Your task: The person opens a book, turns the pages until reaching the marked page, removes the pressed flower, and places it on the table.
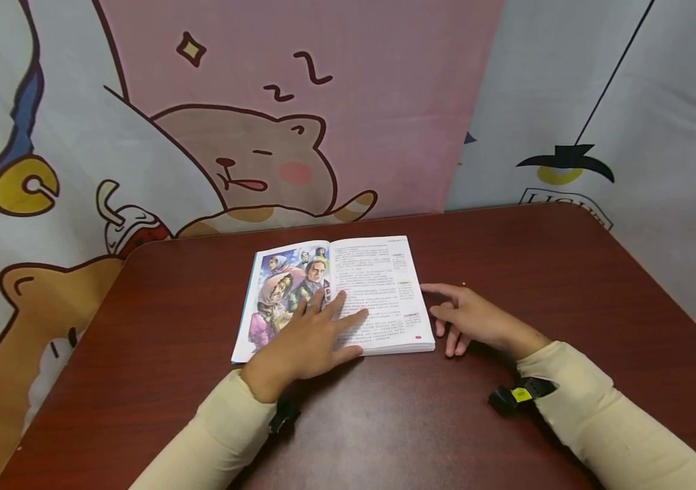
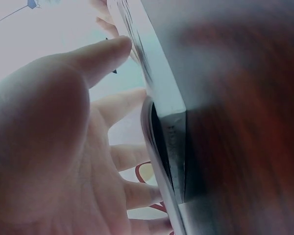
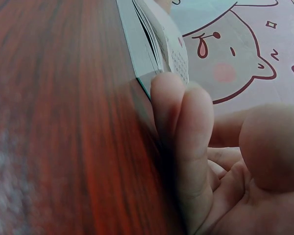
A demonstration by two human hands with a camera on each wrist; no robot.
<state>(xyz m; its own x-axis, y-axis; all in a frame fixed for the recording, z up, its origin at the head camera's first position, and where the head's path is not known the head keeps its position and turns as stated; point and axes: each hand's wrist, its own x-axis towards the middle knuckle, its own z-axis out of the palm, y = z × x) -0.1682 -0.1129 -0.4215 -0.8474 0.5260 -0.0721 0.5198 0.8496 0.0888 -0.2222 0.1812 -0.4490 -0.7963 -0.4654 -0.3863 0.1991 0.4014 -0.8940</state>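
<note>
An open book (image 1: 378,272) lies on the table, a colour illustration of several figures on its left page and printed text on its right page. Spread across the lower middle of both pages is my left hand (image 1: 307,340), its fingers straight and resting on the paper. In the left wrist view, the thumb and fingers of this hand stretch over the book's bottom edge (image 2: 174,142). My right hand (image 1: 470,316) lies beside the right page, index finger reaching to its edge, the other fingers loosely bent. The right wrist view shows its fingertips close to the book's corner (image 3: 149,78).
The dark red-brown wooden table (image 1: 396,422) extends around the book. Behind it hangs a cloth backdrop (image 1: 409,102) with cartoon animals. Both forearms wear cream sleeves, and a black wrist strap (image 1: 516,396) with a yellow tag shows at the right wrist.
</note>
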